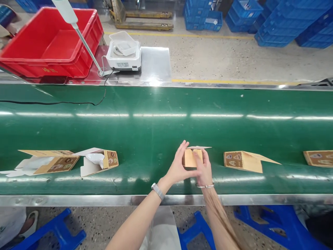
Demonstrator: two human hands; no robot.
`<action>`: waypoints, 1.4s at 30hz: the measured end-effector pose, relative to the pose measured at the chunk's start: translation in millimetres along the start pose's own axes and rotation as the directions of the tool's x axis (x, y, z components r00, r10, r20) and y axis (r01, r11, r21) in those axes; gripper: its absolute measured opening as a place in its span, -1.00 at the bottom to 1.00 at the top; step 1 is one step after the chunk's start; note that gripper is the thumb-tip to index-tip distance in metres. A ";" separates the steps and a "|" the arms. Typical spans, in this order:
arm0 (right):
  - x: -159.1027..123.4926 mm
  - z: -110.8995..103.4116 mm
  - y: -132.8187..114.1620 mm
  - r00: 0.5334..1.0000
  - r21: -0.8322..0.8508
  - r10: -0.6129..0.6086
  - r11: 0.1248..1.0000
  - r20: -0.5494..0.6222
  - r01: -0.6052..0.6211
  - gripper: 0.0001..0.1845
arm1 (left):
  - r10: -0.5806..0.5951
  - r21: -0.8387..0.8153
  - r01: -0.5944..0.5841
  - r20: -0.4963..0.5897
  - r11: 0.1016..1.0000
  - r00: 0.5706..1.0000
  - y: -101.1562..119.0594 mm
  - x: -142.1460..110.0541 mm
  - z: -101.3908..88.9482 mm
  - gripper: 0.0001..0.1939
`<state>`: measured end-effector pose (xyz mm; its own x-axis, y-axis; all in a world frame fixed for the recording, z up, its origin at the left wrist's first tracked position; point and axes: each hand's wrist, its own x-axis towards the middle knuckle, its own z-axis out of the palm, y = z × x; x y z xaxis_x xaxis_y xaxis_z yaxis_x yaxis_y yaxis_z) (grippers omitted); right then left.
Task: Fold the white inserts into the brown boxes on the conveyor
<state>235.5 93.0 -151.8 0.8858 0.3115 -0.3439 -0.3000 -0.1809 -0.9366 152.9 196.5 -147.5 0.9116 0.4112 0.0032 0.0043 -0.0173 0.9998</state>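
Both my hands grip a small tan cardboard box (189, 159) above the near side of the green conveyor belt (145, 135). My left hand (177, 168) wraps its left side, thumb across the front. On the right side, my right hand (205, 170) holds the box with a finger pressed on its top. A pale flap sticks out behind the box toward the right. Farther left on the belt lie two open printed boxes, one box (111, 159) and another box (62, 163), with white bags inside. To the right sits a printed box (234, 160) with a raised flap.
Another printed box (318, 158) is at the right edge. Beyond the belt stand a red crate (78, 62), a white device (123, 57) and a lamp stem (87, 47). A black cable (65, 103) lies across the belt. Blue stools (197, 229) stand below the metal rail (104, 200).
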 end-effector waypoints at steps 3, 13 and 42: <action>-5.3 -23.1 -3.6 0.975 -0.067 -0.094 0.992 0.200 0.110 -0.16 | 0.126 0.136 -0.140 0.108 0.981 0.986 6.6 3.5 -11.4 0.04; -13.0 -47.4 -3.9 0.743 -0.466 -0.446 0.584 0.500 0.664 -0.52 | 0.231 0.446 -0.316 0.236 0.837 0.944 9.7 12.4 -50.6 -0.70; -59.6 116.1 8.3 0.477 -0.164 -0.522 0.535 0.707 0.829 -0.67 | 0.103 0.709 0.141 -0.290 0.690 0.951 10.0 -135.1 -142.7 -0.64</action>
<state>139.1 181.3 -146.9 0.3287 0.9026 0.2778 0.6316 0.0086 -0.7753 -28.8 270.9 -135.5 0.7482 0.6540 0.1116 0.4236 -0.6004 0.6783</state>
